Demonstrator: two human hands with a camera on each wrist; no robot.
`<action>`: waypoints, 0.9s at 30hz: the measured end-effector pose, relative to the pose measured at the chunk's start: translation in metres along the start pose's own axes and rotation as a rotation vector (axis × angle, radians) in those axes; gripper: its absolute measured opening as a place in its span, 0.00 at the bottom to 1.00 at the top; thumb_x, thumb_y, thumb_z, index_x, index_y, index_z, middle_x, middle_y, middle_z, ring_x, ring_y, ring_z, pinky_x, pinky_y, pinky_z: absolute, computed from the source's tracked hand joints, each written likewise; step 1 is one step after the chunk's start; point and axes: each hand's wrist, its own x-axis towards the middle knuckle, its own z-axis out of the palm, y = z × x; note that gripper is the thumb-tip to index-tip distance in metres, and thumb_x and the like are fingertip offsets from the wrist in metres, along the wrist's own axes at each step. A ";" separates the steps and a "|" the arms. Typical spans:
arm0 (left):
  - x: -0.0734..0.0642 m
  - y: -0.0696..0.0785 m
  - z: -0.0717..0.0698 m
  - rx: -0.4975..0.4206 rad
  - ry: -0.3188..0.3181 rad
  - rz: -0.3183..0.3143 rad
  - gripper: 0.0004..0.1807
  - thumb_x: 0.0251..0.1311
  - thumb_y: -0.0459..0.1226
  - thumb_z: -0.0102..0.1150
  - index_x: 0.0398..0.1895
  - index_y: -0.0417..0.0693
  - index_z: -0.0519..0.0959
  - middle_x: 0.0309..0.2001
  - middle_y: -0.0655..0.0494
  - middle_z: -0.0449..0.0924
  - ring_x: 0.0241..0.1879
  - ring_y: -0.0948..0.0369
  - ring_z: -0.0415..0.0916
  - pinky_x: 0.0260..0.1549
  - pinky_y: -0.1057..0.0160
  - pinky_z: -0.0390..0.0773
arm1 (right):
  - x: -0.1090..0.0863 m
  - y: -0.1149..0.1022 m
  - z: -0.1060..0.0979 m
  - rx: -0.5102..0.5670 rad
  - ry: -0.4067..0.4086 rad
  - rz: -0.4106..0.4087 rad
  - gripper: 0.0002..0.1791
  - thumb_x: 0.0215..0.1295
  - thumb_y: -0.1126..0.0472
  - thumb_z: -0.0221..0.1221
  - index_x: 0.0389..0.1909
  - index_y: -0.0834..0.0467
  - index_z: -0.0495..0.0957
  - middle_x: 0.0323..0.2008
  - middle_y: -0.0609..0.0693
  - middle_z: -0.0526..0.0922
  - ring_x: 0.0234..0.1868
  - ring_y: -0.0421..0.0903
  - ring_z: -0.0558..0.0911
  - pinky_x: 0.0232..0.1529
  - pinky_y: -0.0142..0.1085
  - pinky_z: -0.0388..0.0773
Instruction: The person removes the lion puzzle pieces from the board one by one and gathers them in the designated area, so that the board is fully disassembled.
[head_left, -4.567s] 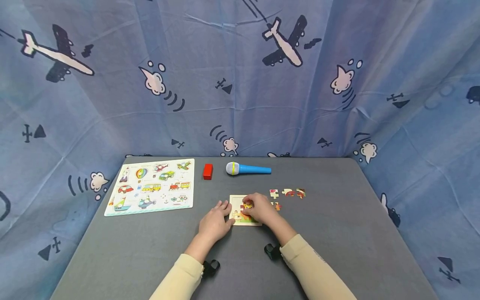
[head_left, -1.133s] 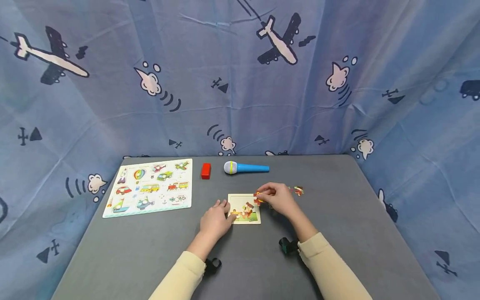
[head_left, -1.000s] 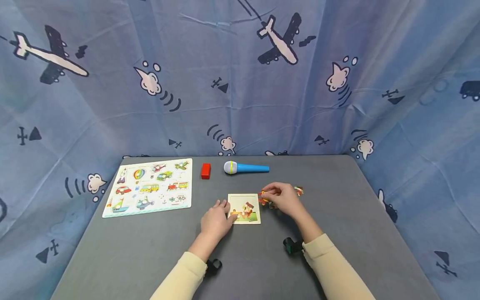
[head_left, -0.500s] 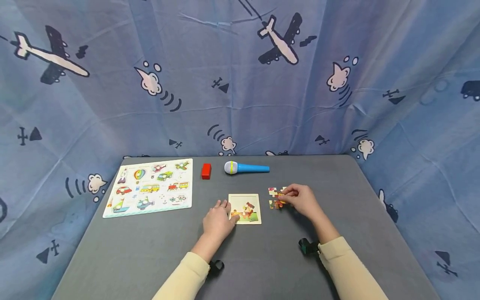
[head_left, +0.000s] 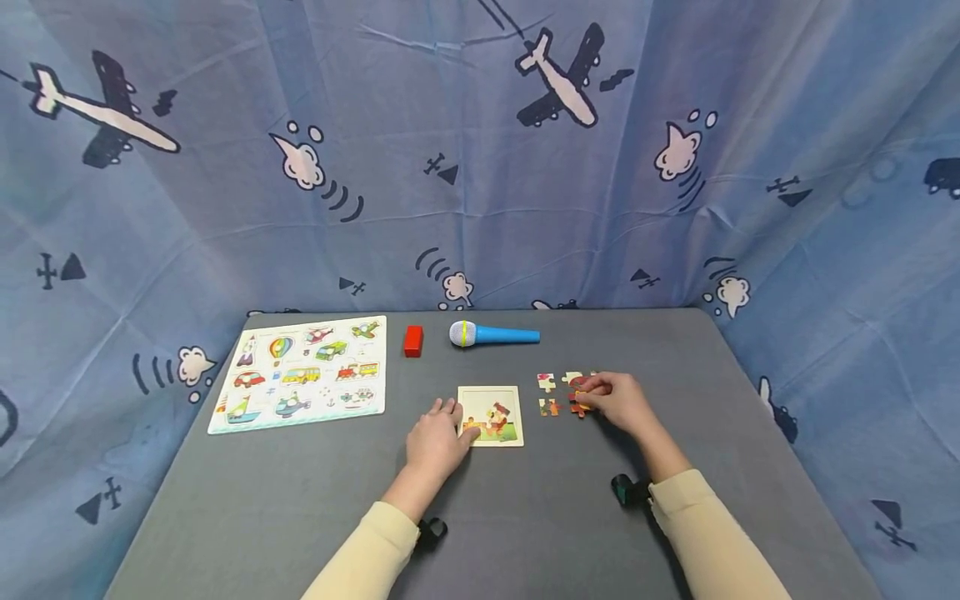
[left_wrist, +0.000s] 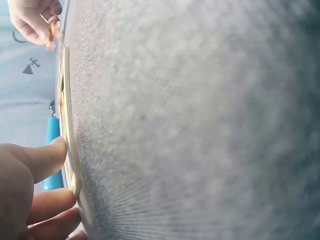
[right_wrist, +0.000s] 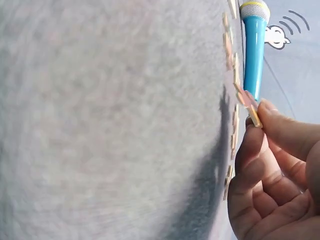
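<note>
My left hand (head_left: 435,442) lies at the left edge of a small wooden puzzle tray (head_left: 483,395). Its thumb and fingers touch the rim, and the left wrist view shows the thumb (left_wrist: 52,152) along the near side. Some printed pieces sit in the lower part of the tray. To the right, my right hand (head_left: 618,402) pinches a red and orange jigsaw piece (right_wrist: 251,111) between thumb and index finger. That piece is held tilted, close over other loose jigsaw pieces (head_left: 547,382) on the table. The hand partly covers the rightmost ones.
Behind the tray lies a blue toy microphone (head_left: 506,335), with a red block (head_left: 413,342) left of it. A large picture board of vehicles (head_left: 300,400) lies at the back left. A blue printed curtain (head_left: 480,167) hangs behind the grey table (head_left: 315,500).
My right hand has carried the pinched jigsaw piece away from the tray's upper right corner, rightward over the loose pieces. My left hand stays at the tray's left edge.
</note>
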 end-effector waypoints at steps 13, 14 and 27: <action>0.001 0.004 -0.001 0.013 0.013 -0.004 0.34 0.59 0.56 0.67 0.64 0.47 0.80 0.66 0.51 0.77 0.70 0.52 0.70 0.61 0.45 0.76 | -0.004 0.001 0.001 -0.148 0.027 0.018 0.11 0.62 0.54 0.70 0.37 0.58 0.86 0.30 0.49 0.87 0.33 0.46 0.80 0.37 0.39 0.74; 0.001 0.004 -0.001 0.015 0.012 -0.006 0.34 0.59 0.57 0.67 0.63 0.47 0.80 0.66 0.51 0.77 0.70 0.52 0.70 0.60 0.44 0.77 | -0.004 0.000 0.001 -0.150 0.036 0.016 0.11 0.62 0.54 0.70 0.38 0.58 0.86 0.31 0.49 0.87 0.34 0.46 0.81 0.37 0.40 0.75; 0.001 0.004 0.001 0.032 0.008 -0.013 0.34 0.58 0.57 0.68 0.63 0.46 0.80 0.66 0.51 0.77 0.70 0.52 0.70 0.60 0.45 0.77 | -0.010 -0.045 0.011 -0.061 0.045 -0.082 0.11 0.63 0.58 0.69 0.43 0.60 0.85 0.34 0.52 0.87 0.28 0.44 0.81 0.28 0.36 0.78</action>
